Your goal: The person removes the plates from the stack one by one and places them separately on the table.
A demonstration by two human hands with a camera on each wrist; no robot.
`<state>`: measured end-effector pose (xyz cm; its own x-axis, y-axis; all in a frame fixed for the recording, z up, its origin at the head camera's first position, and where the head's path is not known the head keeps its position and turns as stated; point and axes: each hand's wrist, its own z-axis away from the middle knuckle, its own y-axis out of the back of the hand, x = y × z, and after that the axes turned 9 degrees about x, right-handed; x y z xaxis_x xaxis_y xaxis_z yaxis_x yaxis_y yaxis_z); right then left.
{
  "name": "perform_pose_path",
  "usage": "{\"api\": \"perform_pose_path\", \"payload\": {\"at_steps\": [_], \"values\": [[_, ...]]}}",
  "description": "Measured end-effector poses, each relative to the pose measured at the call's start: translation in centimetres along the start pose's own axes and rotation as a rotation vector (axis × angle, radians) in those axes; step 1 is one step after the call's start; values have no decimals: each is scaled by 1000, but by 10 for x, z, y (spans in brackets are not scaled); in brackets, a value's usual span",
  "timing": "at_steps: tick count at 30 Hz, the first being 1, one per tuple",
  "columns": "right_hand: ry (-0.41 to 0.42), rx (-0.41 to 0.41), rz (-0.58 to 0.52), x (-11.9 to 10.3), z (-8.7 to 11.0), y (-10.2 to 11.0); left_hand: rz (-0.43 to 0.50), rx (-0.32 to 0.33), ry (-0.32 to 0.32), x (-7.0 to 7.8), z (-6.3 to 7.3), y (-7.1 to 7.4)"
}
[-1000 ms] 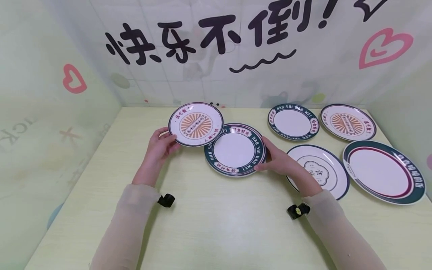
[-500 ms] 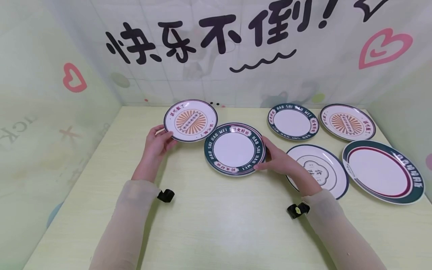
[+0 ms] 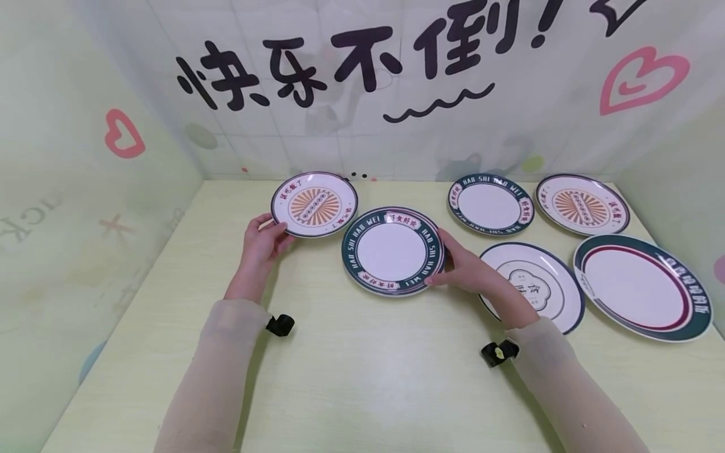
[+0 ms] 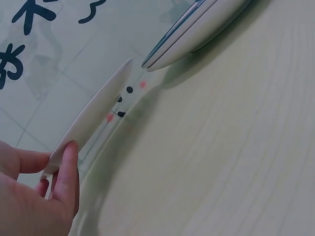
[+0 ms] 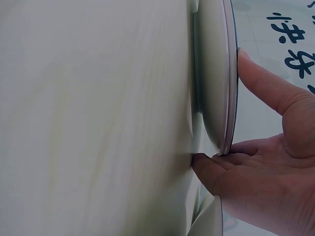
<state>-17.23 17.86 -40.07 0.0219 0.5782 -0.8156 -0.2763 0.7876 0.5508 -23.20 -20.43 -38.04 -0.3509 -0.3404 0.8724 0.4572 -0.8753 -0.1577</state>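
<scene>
My left hand (image 3: 265, 242) pinches the near-left rim of a white plate (image 3: 314, 205) with an orange sunburst print, thumb on top. In the left wrist view this plate (image 4: 93, 115) is tilted and raised off the table. Right beside it, a green-rimmed plate (image 3: 393, 251) with a white centre lies at the middle of the table. My right hand (image 3: 467, 265) holds that plate by its right edge, thumb over the rim and fingers around the side. Its edge (image 5: 228, 73) looks doubled in the right wrist view, like plates stacked together.
Several plates lie at the right: a small green-rimmed plate (image 3: 490, 204), a sunburst plate (image 3: 583, 206), a white plate with an emblem (image 3: 557, 283) partly behind my right forearm, and a large oval plate (image 3: 637, 286). A printed wall (image 3: 272, 148) borders the table (image 3: 362, 377).
My left hand has moved the sunburst plate left, from overlapping the green-rimmed plate to beside it. The right hand and its plate have stayed in place.
</scene>
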Motion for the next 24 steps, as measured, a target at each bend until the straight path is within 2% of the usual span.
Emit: {"api": "perform_pose_path", "payload": {"at_steps": [7, 17, 24], "values": [[-8, 1, 6, 2, -2, 0, 34, 31, 18, -6, -10, 0], [-24, 4, 33, -1, 0, 0, 0, 93, 4, -7, -21, -5], [-3, -3, 5, -2, 1, 0, 21, 92, 33, -7, -24, -3]]}}
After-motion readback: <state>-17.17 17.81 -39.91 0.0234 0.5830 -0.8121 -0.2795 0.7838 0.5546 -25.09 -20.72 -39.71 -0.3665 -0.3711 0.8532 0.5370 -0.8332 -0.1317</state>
